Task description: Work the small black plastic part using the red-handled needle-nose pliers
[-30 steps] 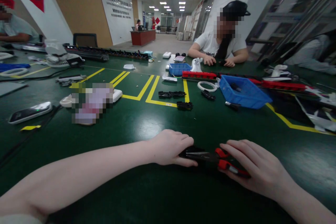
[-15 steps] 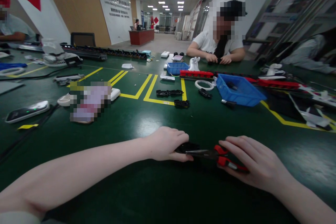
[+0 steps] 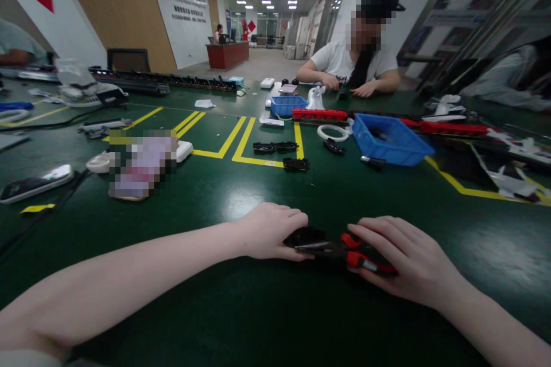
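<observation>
In my left hand point(image 3: 271, 232) is a small black part point(image 3: 305, 235), pinched between thumb and fingers above the green tabletop. The hand hides much of it, so its exact shape is unclear. My right hand point(image 3: 402, 258) grips red-handled pliers point(image 3: 355, 251), its fingers around the handles. The pliers' jaws point left and reach the black part; whether they bite on it I cannot make out. Farther up the table lie similar black parts point(image 3: 275, 147), with a shorter black piece point(image 3: 295, 164) close by.
A blue bin point(image 3: 390, 140) holding dark pieces stands at the right, with a white ring point(image 3: 333, 133) beside it. A phone point(image 3: 144, 166) and a white-edged device point(image 3: 38, 183) lie at the left. Across the table a person in a cap point(image 3: 355, 69) handles something dark.
The pliers and my right hand have shifted slightly left, nearer my left hand. The handles look about as spread as before. The whole view has tilted a little.
</observation>
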{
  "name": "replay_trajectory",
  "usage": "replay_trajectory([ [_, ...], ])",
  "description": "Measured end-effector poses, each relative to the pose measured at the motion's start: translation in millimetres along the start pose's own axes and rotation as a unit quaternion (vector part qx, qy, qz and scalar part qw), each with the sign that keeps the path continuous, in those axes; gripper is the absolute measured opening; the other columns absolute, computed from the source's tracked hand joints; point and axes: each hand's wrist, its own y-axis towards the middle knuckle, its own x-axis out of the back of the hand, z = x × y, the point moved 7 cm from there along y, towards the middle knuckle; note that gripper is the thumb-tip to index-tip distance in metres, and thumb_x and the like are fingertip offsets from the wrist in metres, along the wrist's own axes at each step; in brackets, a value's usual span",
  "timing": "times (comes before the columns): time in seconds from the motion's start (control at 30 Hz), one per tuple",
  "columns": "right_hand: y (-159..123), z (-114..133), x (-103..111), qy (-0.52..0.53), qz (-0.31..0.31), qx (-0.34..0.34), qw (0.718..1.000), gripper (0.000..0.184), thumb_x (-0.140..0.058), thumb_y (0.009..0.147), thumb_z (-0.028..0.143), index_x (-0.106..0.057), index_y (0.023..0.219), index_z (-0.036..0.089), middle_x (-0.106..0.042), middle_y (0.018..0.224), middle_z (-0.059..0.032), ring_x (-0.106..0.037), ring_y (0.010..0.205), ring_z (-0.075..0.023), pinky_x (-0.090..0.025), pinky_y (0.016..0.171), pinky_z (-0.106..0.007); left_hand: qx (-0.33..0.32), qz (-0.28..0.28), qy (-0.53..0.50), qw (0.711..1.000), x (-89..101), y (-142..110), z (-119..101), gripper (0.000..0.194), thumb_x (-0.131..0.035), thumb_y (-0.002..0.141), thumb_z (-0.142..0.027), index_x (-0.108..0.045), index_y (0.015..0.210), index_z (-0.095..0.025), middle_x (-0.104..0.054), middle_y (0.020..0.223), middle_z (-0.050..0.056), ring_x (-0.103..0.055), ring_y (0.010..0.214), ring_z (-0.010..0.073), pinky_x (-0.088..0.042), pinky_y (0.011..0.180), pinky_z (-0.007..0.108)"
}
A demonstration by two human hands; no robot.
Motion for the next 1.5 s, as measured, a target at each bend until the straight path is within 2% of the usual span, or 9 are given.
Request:
replay_trajectory([
  [0.33, -6.1, -14.5, 7.5, 0.010, -0.013, -0.053, 0.998, 0.045, -0.062, 0.085, 0.032, -0.053, 0.125, 0.012, -0.062, 0.107, -0.0155, -0.061, 0.095, -0.0259, -0.053, 0.076, -0.039, 0.004, -0.007, -0.022, 1.000, 1.5, -1.1, 0.5, 0.036, -0.055, 0.089, -0.054, -0.053, 0.093, -0.019, -0.062, 0.085, 0.000, -0.058, 0.071, 0.0146, -0.036, 0.056, 0.024],
  [0.6, -8.2, -15.6, 9.6, 0.006, -0.009, -0.051, 0.999, 0.049, -0.064, 0.083, 0.031, -0.053, 0.127, 0.014, -0.062, 0.108, -0.0152, -0.062, 0.093, -0.0271, -0.054, 0.073, -0.040, 0.009, 0.004, -0.012, 1.000, 0.1, -1.0, 1.0, 0.038, -0.054, 0.089, -0.056, -0.052, 0.094, -0.018, -0.062, 0.086, 0.000, -0.058, 0.073, 0.0150, -0.036, 0.057, 0.024],
  [0.7, -6.5, -11.5, 9.2, 0.012, 0.002, -0.028, 1.000, 0.051, -0.065, 0.082, 0.031, -0.051, 0.129, 0.015, -0.063, 0.107, -0.0146, -0.062, 0.093, -0.0271, -0.054, 0.074, -0.041, 0.006, 0.007, -0.014, 1.000, -0.2, -0.7, 1.1, 0.038, -0.054, 0.089, -0.056, -0.052, 0.093, -0.018, -0.062, 0.085, 0.001, -0.058, 0.072, 0.0152, -0.035, 0.055, 0.024],
  [0.8, -2.2, -5.4, 11.2, 0.004, 0.003, -0.004, 1.000, 0.051, -0.064, 0.083, 0.030, -0.050, 0.130, 0.014, -0.064, 0.106, -0.0149, -0.062, 0.093, -0.0269, -0.054, 0.073, -0.040, 0.005, 0.013, -0.010, 1.000, -0.2, -0.5, 0.7, 0.037, -0.056, 0.088, -0.054, -0.051, 0.093, -0.018, -0.062, 0.087, 0.001, -0.059, 0.074, 0.0159, -0.035, 0.056, 0.024],
  [1.1, 5.4, 2.2, 12.0, -0.022, 0.010, 0.012, 1.000, 0.049, -0.064, 0.083, 0.028, -0.051, 0.127, 0.011, -0.064, 0.105, -0.0171, -0.062, 0.093, -0.0275, -0.053, 0.075, -0.041, 0.004, 0.012, 0.010, 1.000, -1.1, -0.2, -0.9, 0.035, -0.057, 0.088, -0.052, -0.051, 0.093, -0.018, -0.063, 0.089, 0.002, -0.060, 0.076, 0.0166, -0.036, 0.057, 0.025],
  [1.33, 9.2, 5.5, 11.3, -0.034, 0.012, 0.015, 0.999, 0.048, -0.064, 0.082, 0.028, -0.053, 0.127, 0.017, -0.068, 0.103, -0.0124, -0.065, 0.088, -0.0261, -0.053, 0.071, -0.038, -0.001, 0.003, 0.023, 1.000, -1.4, -0.4, -1.5, 0.036, -0.058, 0.089, -0.052, -0.051, 0.095, -0.017, -0.063, 0.089, 0.001, -0.060, 0.077, 0.0166, -0.037, 0.058, 0.026],
  [1.5, 8.4, 2.2, 8.5, -0.002, 0.006, -0.014, 1.000, 0.043, -0.063, 0.084, 0.030, -0.055, 0.124, 0.018, -0.067, 0.103, -0.0117, -0.064, 0.089, -0.0242, -0.054, 0.073, -0.037, -0.008, -0.001, 0.004, 1.000, -0.9, -0.8, -1.1, 0.036, -0.055, 0.090, -0.053, -0.051, 0.096, -0.018, -0.062, 0.088, 0.002, -0.060, 0.075, 0.0159, -0.037, 0.057, 0.025],
])
